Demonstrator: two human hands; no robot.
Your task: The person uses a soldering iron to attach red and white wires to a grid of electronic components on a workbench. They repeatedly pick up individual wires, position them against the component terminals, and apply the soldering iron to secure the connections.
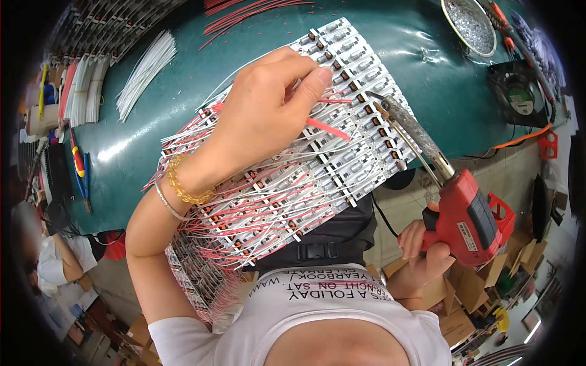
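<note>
My left hand (268,100) is closed above a white panel of small circuit boards (381,79), thumb and forefinger pinched together. Short red wires (329,129) stick out from under its curled fingers; their other ends are hidden. In my right hand (424,244) is a red and black soldering gun (467,216), gripped by the handle. Its metal barrel (415,122) points up and left, and the tip is close to the panel's row of components, just right of my left hand. Many white and red wires (268,210) trail from the boards toward the lower left.
On the green table (122,189) lie white wires (146,73), red wires (256,15) and a red-yellow screwdriver (77,161). A round dish of metal bits (469,27) and a black fan (519,94) are on the right. Cardboard boxes (470,287) stand below; another person (61,259) sits at left.
</note>
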